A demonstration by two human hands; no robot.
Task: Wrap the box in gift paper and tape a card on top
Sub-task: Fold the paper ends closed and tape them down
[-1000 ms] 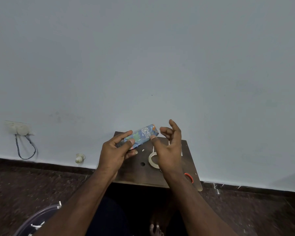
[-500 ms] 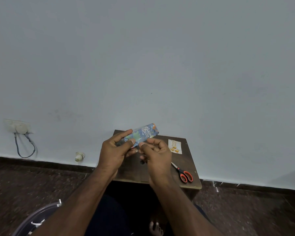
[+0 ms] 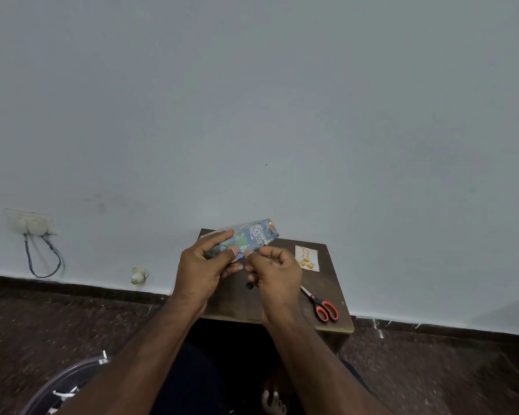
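Fingers (image 3: pixel 222 236) round box (image 3: pixel 252 235) above table (image 3: pixel 327 283)

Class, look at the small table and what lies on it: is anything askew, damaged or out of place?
Nothing stands out. The card and scissors lie flat on the table; both hands hold the wrapped box.

Little here can be read. The small card (image 3: pixel 306 257) lying on your desk (image 3: pixel 333 283) carries a line of gold script along one edge — too small and slanted for you to make out — beside some golden shapes. The wrapped box (image 3: pixel 252 235) shows only a printed pattern — no words or numbers you could read.
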